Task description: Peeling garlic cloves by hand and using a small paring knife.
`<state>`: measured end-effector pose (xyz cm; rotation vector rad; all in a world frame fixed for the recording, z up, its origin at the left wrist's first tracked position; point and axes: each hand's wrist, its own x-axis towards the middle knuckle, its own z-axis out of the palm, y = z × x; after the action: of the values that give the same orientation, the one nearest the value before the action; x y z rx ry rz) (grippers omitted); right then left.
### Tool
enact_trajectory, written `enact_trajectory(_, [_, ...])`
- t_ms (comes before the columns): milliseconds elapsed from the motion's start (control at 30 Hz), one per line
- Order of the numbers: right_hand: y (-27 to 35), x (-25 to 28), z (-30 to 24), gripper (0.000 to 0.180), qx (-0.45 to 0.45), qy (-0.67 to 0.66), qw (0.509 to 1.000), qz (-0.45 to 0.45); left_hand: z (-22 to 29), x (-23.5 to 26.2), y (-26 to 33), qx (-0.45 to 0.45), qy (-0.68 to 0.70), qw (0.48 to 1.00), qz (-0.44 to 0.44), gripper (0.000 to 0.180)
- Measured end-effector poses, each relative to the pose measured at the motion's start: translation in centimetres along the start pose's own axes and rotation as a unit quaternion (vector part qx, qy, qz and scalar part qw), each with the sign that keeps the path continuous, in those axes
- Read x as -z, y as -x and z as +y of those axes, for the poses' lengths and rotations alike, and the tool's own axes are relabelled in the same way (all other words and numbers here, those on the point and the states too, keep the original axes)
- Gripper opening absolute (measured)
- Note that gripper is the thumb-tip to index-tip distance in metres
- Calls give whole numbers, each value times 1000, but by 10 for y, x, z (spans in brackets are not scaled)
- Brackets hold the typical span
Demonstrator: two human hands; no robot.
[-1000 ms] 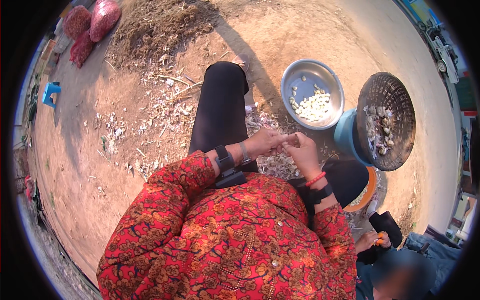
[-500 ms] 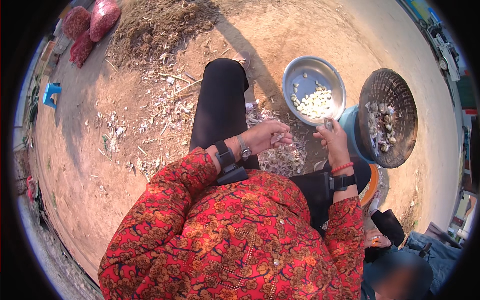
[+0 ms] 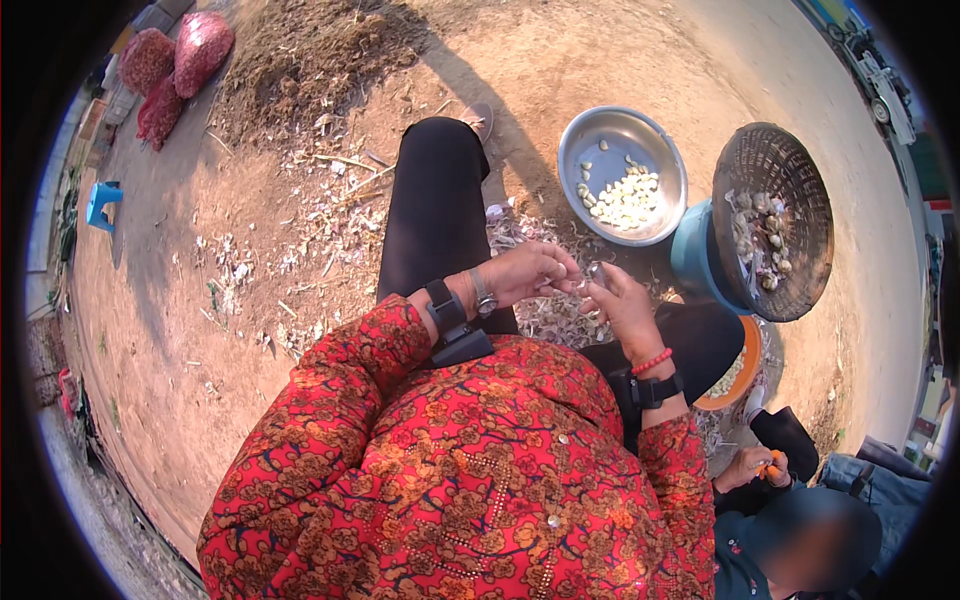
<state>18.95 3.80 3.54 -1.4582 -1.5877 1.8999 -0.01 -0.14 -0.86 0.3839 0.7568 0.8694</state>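
My left hand (image 3: 522, 275) is closed in a pinch around a small pale piece, likely a garlic clove, mostly hidden by the fingers. Close beside it, my right hand (image 3: 624, 312) grips a small shiny metal tool (image 3: 598, 274) at the thumb. The fingertips of both hands nearly meet above a heap of papery garlic skins (image 3: 545, 318). Beyond them, a metal basin (image 3: 582, 130) holds several peeled garlic cloves (image 3: 628, 203). To the right, a dark woven basket (image 3: 812, 210) contains garlic bulbs (image 3: 762, 235) and loose skins.
Under the basket stands a blue bucket (image 3: 693, 258). An orange basin (image 3: 742, 388) sits by my right knee. A co-worker's hands (image 3: 750, 468) hold something orange at the lower right. Red mesh sacks (image 3: 203, 45) and a blue stool (image 3: 103, 203) are at the left.
My right hand has moved left and slightly nearer, bringing the metal tool up to my left hand. The left hand stays almost in place. The whole view has shifted slightly.
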Motion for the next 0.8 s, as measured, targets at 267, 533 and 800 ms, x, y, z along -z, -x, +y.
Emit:
enact_trajectory(267, [16,-6,-8,42,17,-34,999,0,9,-8,6,-14,-80,997,8,13])
enact_trajectory(533, [23,-12,5,30,155,34,987,-9,3,-4,4,-34,-67,997,5,12])
enact_trajectory(800, [22,-11,5,27,89,-3,996,18,1,-3,1,-47,-46,998,-10,14])
